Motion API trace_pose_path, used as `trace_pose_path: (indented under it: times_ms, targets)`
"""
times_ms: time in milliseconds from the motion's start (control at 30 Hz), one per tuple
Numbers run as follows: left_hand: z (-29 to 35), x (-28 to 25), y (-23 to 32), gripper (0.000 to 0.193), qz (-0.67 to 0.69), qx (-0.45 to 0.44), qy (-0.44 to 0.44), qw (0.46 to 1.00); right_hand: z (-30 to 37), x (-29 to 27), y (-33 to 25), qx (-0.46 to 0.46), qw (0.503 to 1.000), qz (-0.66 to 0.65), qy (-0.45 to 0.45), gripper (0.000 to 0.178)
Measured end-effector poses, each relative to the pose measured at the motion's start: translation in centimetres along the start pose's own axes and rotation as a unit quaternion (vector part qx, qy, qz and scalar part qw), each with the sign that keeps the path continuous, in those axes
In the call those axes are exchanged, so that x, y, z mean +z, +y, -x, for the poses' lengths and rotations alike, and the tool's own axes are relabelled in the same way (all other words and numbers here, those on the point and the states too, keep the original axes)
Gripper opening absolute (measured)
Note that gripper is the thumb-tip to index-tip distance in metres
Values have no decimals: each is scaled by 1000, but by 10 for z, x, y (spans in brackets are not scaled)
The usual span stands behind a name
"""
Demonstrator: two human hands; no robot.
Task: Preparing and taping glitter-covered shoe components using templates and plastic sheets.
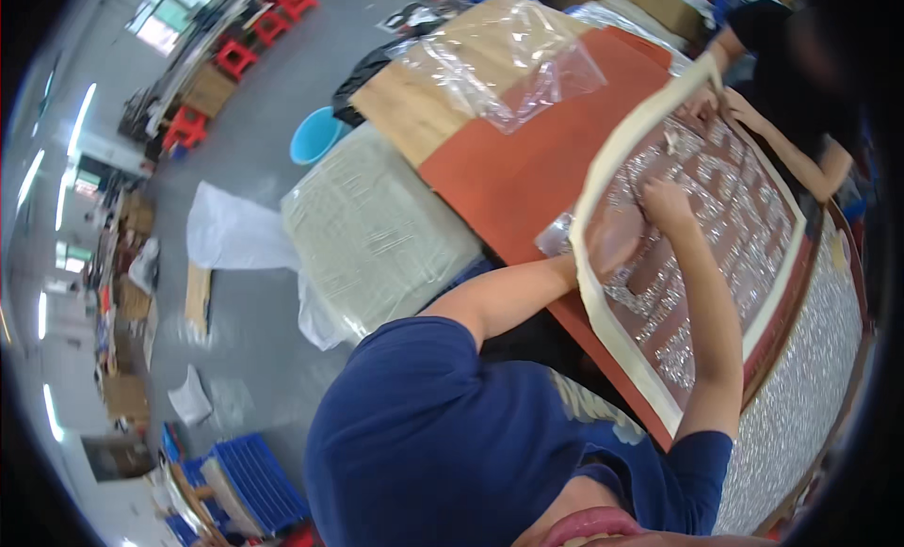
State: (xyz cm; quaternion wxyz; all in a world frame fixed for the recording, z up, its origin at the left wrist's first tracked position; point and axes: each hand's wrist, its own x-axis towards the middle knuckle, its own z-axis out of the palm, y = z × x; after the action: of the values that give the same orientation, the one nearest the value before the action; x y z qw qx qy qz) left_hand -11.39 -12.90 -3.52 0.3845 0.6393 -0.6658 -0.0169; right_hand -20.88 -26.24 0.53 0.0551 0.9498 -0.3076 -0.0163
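Note:
A large framed translucent sheet (pixel 739 185) with glittering, stone-like patches tilts up off the table; its cream border (pixel 595 185) bows along the left side. Beneath it, my left hand (pixel 612 238) shows dimly through the sheet, the forearm passing under the border. Its fingers are too blurred to read. On top, my right hand (pixel 667 204) is closed with curled fingers against the glittering surface, close to the left hand. Whatever it may pinch is hidden. At the far edge, a co-worker's hand (pixel 699 112) is at the sheet beside a small pale scrap (pixel 671 142).
Under the frame lies a reddish-brown board (pixel 527 180), with clear plastic film (pixel 508 67) farther back. A wrapped grey-green bale (pixel 377 227) stands left of it. A glittering panel (pixel 800 387) is at right. The co-worker (pixel 791 67) stands across; a blue basin (pixel 316 136) sits on the floor.

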Motion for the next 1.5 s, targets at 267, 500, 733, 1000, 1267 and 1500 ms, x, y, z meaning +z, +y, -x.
trace_pose_path:
  times_ms: [267,500,733,1000,1267,1500]
  targets:
    - [0,-23,23,23,45,23,52,997,16,-16,22,47,944,-123,303,16]
    - [-27,-32,15,25,24,130,-71,989,130,-55,-23,216,898,-341,176,27]
    - [-31,-1,0,17,47,221,-136,965,206,-2,-73,249,933,-176,192,42]
    - [-41,-37,15,36,50,156,-185,969,163,-11,-44,170,963,-108,179,47]
    - [-50,-54,31,60,134,151,-158,967,109,1,-64,342,904,-170,191,59]
    - [-50,-24,-9,46,427,-147,-189,872,105,-3,-62,290,950,-72,95,56]
